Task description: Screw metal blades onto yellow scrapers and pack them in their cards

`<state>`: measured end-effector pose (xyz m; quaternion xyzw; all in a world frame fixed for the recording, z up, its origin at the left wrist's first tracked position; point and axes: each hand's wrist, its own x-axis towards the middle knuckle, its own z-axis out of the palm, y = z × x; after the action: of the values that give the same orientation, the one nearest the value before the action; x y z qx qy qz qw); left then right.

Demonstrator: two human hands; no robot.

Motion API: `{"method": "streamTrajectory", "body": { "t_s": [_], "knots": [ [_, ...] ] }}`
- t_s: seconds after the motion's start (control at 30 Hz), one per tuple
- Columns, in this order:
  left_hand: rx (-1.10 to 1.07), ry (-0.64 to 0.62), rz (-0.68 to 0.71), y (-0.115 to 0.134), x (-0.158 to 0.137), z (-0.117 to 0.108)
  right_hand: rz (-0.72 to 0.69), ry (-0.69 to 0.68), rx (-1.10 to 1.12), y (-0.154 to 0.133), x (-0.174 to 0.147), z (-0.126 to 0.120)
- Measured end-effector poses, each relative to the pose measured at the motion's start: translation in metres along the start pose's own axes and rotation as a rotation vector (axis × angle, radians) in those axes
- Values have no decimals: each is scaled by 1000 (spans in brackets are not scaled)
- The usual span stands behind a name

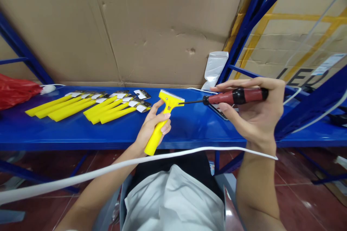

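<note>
My left hand (155,124) is closed around the handle of a yellow scraper (156,135), its wide head tilted up and away from me. In my right hand (256,113) lies a red and black screwdriver (226,97), held between thumb and fingers. Its thin dark shaft points left, and the tip meets the right end of the scraper head. Whether the tip sits in a screw is too small to tell. Left of my hands, several more yellow scrapers (72,110) rest on the blue shelf (187,130), with black and white cards at their head ends.
A loose card (142,94) lies behind the scrapers. A phone-like dark object (220,112) is partly hidden below the screwdriver. At the back stands a white plastic bag (215,66), and a red bag (16,90) sits far left. A white cable (114,166) crosses in front of my arms.
</note>
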<state>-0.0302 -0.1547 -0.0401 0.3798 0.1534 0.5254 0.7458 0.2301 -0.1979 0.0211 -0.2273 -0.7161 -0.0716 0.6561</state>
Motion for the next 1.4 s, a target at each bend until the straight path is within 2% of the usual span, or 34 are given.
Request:
{"method": "streamTrajectory", "body": {
  "t_s": [0.13,0.33,0.5,0.63,0.9,1.2,1.4],
  "knots": [
    [1,0,-1,0,0,0,-9,-24,5,-3,1,0],
    [3,-11,-1,1,0,0,-65,122,-124,3,-3,2],
    [-17,20,-3,1,1,0,20,-5,45,5,-1,2],
    [-16,25,-2,1,1,0,66,-20,61,7,-1,0],
    [7,-32,8,1,-2,-4,-64,94,-65,9,1,1],
    [-3,-5,6,4,-4,1,43,-26,61,7,-1,-1],
    [9,-6,10,3,-4,1,-11,-26,5,9,-1,-2]
  ]
}}
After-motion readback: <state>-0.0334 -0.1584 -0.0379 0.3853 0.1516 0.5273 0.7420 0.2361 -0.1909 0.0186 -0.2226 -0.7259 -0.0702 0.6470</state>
